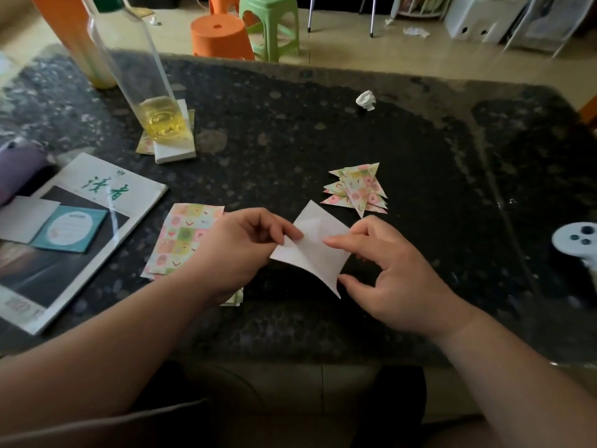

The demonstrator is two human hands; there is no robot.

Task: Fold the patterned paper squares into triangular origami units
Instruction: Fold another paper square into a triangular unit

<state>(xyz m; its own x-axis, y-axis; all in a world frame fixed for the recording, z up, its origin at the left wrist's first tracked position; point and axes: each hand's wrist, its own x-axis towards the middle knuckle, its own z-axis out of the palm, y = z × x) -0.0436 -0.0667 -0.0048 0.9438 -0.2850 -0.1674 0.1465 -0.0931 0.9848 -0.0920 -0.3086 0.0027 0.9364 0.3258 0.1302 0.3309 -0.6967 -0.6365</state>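
A paper square [313,245] shows its white back and hangs just above the dark table, creased down the middle. My left hand [239,247] pinches its left edge. My right hand [391,273] pinches the right side, index finger on top and thumb at the lower corner. A stack of flat patterned squares [181,237] lies under and left of my left hand. A pile of several folded patterned triangles [357,189] lies just beyond the held paper.
A magazine [74,231] with a teal card lies at the left. A clear bottle [151,92] with yellow liquid stands on a white coaster. A crumpled white scrap [366,100] lies further back, a white controller [576,242] at the right edge. Stools stand beyond the table.
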